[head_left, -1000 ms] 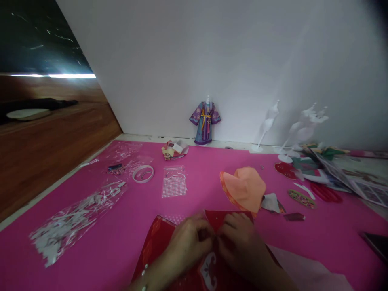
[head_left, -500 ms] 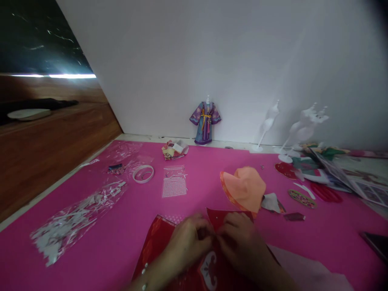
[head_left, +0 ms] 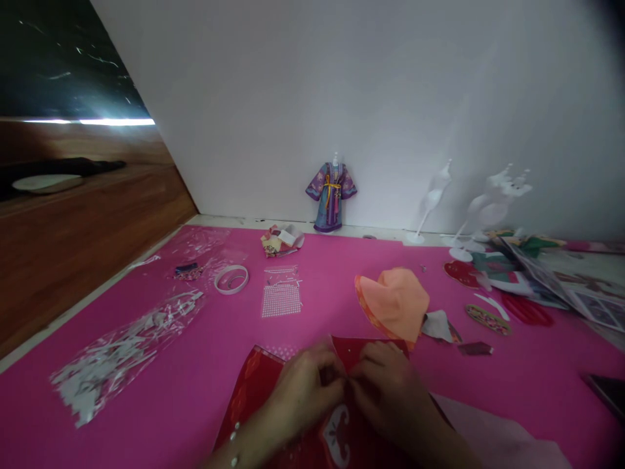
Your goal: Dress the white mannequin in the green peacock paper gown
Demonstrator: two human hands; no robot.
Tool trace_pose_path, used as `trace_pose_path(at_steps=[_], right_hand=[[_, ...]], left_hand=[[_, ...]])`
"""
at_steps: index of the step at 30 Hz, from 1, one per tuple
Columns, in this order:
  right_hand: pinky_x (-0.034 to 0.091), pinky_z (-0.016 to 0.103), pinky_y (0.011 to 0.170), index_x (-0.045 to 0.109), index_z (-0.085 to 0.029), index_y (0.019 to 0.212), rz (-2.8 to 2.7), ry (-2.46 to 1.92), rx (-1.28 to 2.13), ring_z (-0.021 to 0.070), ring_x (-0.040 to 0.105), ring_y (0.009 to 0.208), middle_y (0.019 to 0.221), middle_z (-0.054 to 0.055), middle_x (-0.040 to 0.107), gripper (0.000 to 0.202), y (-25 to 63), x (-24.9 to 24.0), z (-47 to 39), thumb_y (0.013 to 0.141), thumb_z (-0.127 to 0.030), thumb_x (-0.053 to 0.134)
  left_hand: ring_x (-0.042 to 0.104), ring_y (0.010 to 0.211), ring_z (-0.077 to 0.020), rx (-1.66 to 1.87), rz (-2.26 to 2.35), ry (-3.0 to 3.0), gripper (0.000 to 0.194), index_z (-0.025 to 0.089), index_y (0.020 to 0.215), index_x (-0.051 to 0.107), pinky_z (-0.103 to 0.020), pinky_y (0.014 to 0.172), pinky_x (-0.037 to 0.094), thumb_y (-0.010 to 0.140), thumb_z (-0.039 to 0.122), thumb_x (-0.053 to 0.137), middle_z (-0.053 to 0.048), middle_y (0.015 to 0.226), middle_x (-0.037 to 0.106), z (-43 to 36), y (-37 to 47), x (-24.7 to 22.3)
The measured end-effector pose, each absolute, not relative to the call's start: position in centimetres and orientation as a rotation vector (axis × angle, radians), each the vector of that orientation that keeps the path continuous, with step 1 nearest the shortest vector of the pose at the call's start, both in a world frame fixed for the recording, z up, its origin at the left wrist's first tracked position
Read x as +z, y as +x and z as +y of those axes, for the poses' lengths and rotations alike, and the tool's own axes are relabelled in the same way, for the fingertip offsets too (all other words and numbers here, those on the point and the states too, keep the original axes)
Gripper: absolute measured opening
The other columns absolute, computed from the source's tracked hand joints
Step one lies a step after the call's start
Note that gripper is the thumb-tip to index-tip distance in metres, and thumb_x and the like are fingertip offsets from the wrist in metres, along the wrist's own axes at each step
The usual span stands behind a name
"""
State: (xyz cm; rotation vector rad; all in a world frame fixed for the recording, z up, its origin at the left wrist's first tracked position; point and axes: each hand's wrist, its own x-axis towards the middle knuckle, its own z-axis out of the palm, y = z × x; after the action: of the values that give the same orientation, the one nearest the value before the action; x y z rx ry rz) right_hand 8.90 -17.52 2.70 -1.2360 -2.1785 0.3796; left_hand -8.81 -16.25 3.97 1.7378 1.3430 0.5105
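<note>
Red fabric (head_left: 247, 387) with a faint orange pattern and pale edging lies in front of me, a white curled motif (head_left: 336, 435) showing on it. My left hand (head_left: 307, 381), a beaded bracelet at its wrist, is closed in a pinch on the fabric. Right beside it, my right hand (head_left: 390, 384) pinches the fabric too, and the fingertips of both hands almost meet. What exactly lies between the fingertips is hidden. Just beyond my right hand rests an orange fabric piece (head_left: 398, 299) with a patterned border.
Pink sheeting (head_left: 185, 384) covers the table. To the left lie a bag of white strips (head_left: 131, 345), a tape ring (head_left: 231, 280) and a sheet of pearl stickers (head_left: 282, 299). A robed doll form (head_left: 332, 195) and white mannequins (head_left: 434, 198) stand along the wall; scraps (head_left: 439, 326) lie right.
Both hands stay pinched at nearly the same spot on the red fabric. Only a very slight shift of the view shows.
</note>
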Motion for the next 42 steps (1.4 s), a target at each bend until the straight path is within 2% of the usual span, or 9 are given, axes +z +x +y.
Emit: trace_pose_path(at_steps=[5,17,26,34,42], right_hand=[[0.036,0.032,0.065,0.065,-0.019,0.067,-2.174,-1.234,0.378,0.0184,0.053,0.070,0.071,0.003,0.061,0.016,8.87,2.76,-17.57,0.076,-0.008,0.056],[0.037,0.030,0.063,0.057,-0.018,0.062,-2.134,-1.198,0.305,0.0175,0.051,0.068,0.067,0.002,0.059,0.015,8.54,2.37,-17.68,0.069,-0.005,0.056],[0.037,0.029,0.063,0.053,-0.017,0.059,-2.062,-1.238,0.482,0.0164,0.051,0.068,0.067,0.002,0.057,0.015,8.55,2.39,-17.49,0.064,-0.002,0.054],[0.039,0.030,0.069,0.066,-0.019,0.069,-2.073,-1.225,0.548,0.0167,0.055,0.075,0.073,0.001,0.064,0.016,9.21,2.76,-17.50,0.073,-0.006,0.059],[0.037,0.030,0.064,0.058,-0.016,0.061,-2.087,-1.209,0.442,0.0174,0.052,0.069,0.067,0.002,0.060,0.015,8.75,2.30,-17.48,0.068,-0.003,0.056]], left_hand=[[0.050,0.062,-0.0100,0.598,1.305,1.779,0.014,0.018,0.066,0.065,-0.020,0.056,0.034,0.066,0.009,0.053,0.003,0.069,0.057,-16.24,-8.85,3.57],[0.054,0.069,-0.0123,0.580,1.297,1.921,0.021,0.021,0.068,0.069,-0.020,0.059,0.036,0.066,0.008,0.053,0.001,0.077,0.061,-16.55,-8.86,3.57],[0.054,0.069,-0.0114,0.609,1.242,1.858,0.019,0.020,0.066,0.068,-0.020,0.060,0.037,0.066,0.006,0.054,0.002,0.074,0.061,-16.55,-8.75,3.62],[0.053,0.068,-0.0113,0.611,1.268,1.826,0.018,0.019,0.068,0.068,-0.019,0.059,0.037,0.067,0.007,0.054,0.002,0.073,0.060,-16.43,-8.98,3.44],[0.053,0.066,-0.0111,0.623,1.243,1.815,0.019,0.018,0.066,0.068,-0.019,0.058,0.036,0.065,0.007,0.053,0.002,0.073,0.060,-16.54,-8.62,3.58]])
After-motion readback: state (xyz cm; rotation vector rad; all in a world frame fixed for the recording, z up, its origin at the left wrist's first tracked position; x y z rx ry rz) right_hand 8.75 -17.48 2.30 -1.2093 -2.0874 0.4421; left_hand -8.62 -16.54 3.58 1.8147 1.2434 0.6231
